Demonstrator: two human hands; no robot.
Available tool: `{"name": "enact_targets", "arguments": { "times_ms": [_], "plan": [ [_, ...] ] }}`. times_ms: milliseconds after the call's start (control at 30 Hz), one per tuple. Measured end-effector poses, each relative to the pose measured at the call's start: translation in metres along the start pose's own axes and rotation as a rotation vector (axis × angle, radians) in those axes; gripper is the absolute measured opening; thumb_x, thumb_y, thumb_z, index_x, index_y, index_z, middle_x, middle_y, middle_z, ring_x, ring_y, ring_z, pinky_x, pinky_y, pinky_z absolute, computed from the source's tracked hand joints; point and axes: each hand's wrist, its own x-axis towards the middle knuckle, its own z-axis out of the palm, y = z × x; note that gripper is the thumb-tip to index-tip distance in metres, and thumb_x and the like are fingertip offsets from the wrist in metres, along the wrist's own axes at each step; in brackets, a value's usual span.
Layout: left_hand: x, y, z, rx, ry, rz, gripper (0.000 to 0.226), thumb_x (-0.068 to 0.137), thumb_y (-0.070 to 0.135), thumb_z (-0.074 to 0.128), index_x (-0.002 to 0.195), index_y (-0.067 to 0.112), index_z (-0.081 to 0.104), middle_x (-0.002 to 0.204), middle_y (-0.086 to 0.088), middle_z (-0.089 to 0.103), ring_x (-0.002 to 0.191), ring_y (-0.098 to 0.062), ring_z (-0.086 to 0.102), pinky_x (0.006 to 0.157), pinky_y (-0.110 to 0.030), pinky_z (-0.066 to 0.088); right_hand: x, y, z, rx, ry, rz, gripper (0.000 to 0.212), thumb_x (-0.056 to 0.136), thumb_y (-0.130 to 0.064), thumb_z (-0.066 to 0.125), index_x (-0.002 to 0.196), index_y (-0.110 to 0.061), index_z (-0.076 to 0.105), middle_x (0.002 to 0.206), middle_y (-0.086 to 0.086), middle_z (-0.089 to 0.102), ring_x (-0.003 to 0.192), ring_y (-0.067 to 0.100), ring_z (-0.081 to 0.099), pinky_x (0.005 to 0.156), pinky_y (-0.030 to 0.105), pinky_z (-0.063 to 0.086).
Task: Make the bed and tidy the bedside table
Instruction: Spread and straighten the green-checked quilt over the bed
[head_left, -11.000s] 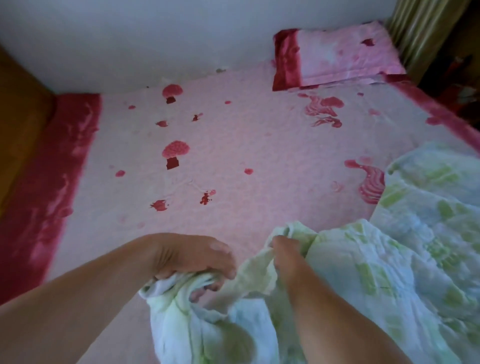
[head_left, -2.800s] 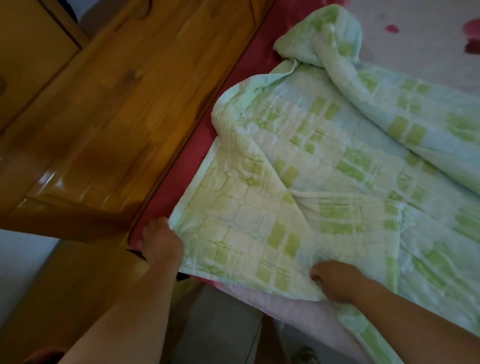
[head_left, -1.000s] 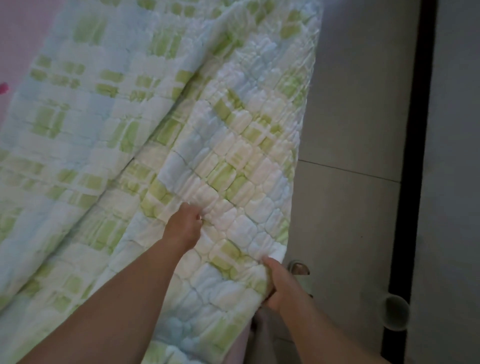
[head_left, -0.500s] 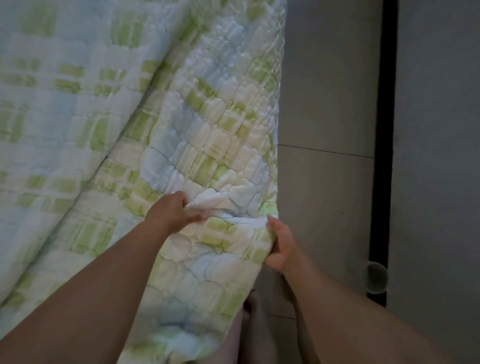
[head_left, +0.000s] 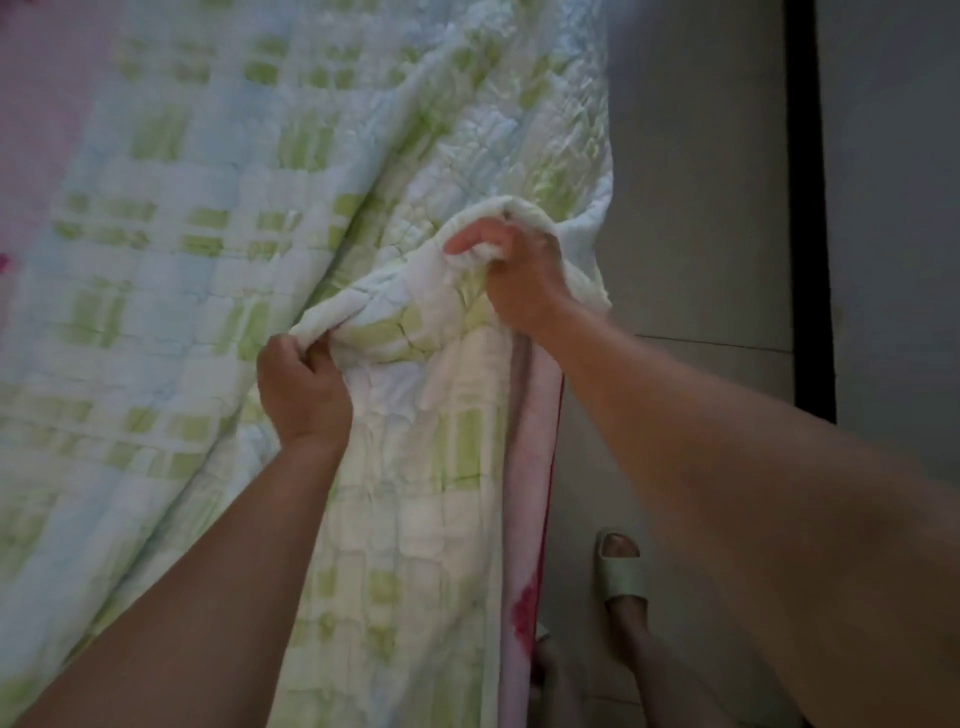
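Quilt (head_left: 260, 234): puckered, pale blue-white with green checks, covering the bed (head_left: 31, 130) from 7 to 12 o'clock, edge folded back at centre. Left hand (head_left: 304, 389) grips the fold's 8 o'clock end; right hand (head_left: 519, 280) clutches its 1 o'clock end. Pink sheet edge (head_left: 524, 467) at 5 o'clock; slippered foot (head_left: 621, 571) beside it on grey floor (head_left: 701, 208).

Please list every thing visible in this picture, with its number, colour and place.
Quilted checked blanket: one, green, white and pale blue, spread across left and centre.
Bed sheet with red border: one, pink, under the blanket, showing at far left and beside its right edge.
Tiled floor: one, grey, right of the blanket.
Vertical strip: one, black, far right.
Open-toe slipper: one, pale green, worn, lower right.
Left hand: one, grips the blanket's bunched edge.
Right hand: one, grips the same edge, farther from the person.
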Motion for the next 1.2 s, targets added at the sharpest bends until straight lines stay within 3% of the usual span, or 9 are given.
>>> {"name": "enact_targets", "arguments": {
  "times_ms": [133,200,300,433,533,700,967,1100,1200],
  "plan": [
    [0.003,-0.018,0.016,0.187,-0.488,-0.142,0.028,0.091,0.025,0.058,0.093,-0.003,0.06,0.098,-0.025,0.064,0.095,-0.039,0.062,0.079,-0.04,0.05,-0.009,0.053,0.024,-0.363,-0.412,0.343,0.054,0.09,-0.004,0.048,0.138,-0.027,0.049,0.142,0.01,0.042,0.13,0.028,0.043,0.103,0.03,0.041],
    [-0.001,-0.016,0.017,0.344,-0.689,-0.073,0.021,0.087,0.026,0.062,0.08,0.007,0.056,0.082,-0.013,0.06,0.089,-0.035,0.063,0.066,-0.033,0.044,-0.016,0.065,0.026,-0.113,-0.388,0.528,0.045,0.09,-0.003,0.054,0.134,-0.015,0.055,0.12,0.012,0.055,0.111,0.028,0.055,0.086,0.024,0.049],
    [-0.004,0.001,0.016,0.399,-0.562,-0.014,0.023,0.076,0.027,0.064,0.089,0.011,0.054,0.096,-0.012,0.057,0.093,-0.034,0.058,0.07,-0.035,0.043,-0.015,0.065,0.016,0.201,-0.148,0.617,0.028,0.084,0.008,0.05,0.088,-0.006,0.074,0.093,-0.002,0.062,0.095,0.015,0.055,0.075,0.018,0.041],
    [0.02,0.05,0.032,0.272,-0.385,-0.046,0.031,0.079,0.017,0.062,0.107,0.006,0.057,0.114,-0.015,0.052,0.108,-0.033,0.048,0.089,-0.042,0.04,0.011,0.066,-0.009,0.327,0.023,0.758,0.033,0.079,0.006,0.047,0.056,-0.015,0.058,0.071,0.004,0.061,0.078,0.024,0.059,0.07,0.034,0.049],
    [0.044,0.091,0.054,0.224,-0.427,-0.049,0.03,0.082,0.016,0.062,0.109,0.005,0.059,0.116,-0.015,0.055,0.109,-0.032,0.051,0.091,-0.041,0.041,0.03,0.07,-0.028,0.422,0.059,0.877,0.024,0.08,-0.002,0.054,0.059,-0.013,0.056,0.073,0.014,0.064,0.074,0.033,0.066,0.074,0.045,0.056],
    [0.078,0.157,0.092,0.157,-0.511,0.008,0.028,0.083,0.014,0.069,0.108,0.003,0.063,0.114,-0.015,0.061,0.104,-0.031,0.058,0.089,-0.036,0.043,0.05,0.086,-0.068,0.533,0.093,1.043,0.026,0.09,0.005,0.044,0.071,-0.01,0.053,0.073,0.012,0.054,0.056,0.018,0.049,0.047,0.024,0.043],
    [0.135,0.22,0.169,0.031,-0.619,-0.107,0.053,0.083,0.019,0.073,0.131,0.006,0.053,0.12,-0.012,0.062,0.056,-0.019,0.068,0.063,-0.032,0.055,0.087,0.154,-0.084,0.376,0.097,1.215,0.018,0.092,-0.018,0.052,0.106,-0.013,0.061,0.098,0.006,0.058,0.087,0.018,0.052,0.072,0.024,0.045],
    [0.187,0.238,0.218,0.122,-0.61,-0.045,0.072,0.08,0.026,0.075,0.142,0.01,0.041,0.141,-0.015,0.049,0.099,-0.029,0.068,0.093,-0.046,0.052,0.109,0.206,-0.066,0.463,0.084,1.394,0.054,0.082,-0.033,0.062,0.125,-0.002,0.056,0.117,0.018,0.062,0.1,0.029,0.062,0.092,0.039,0.052],
    [0.21,0.256,0.243,0.324,-0.602,0.123,0.077,0.085,0.025,0.071,0.148,0.008,0.03,0.156,-0.011,0.026,0.137,-0.028,0.037,0.111,-0.039,0.033,0.127,0.207,-0.064,0.571,0.064,1.487,0.06,0.085,-0.044,0.058,0.131,-0.006,0.05,0.126,0.016,0.057,0.104,0.031,0.058,0.089,0.043,0.052]
  ]
}}
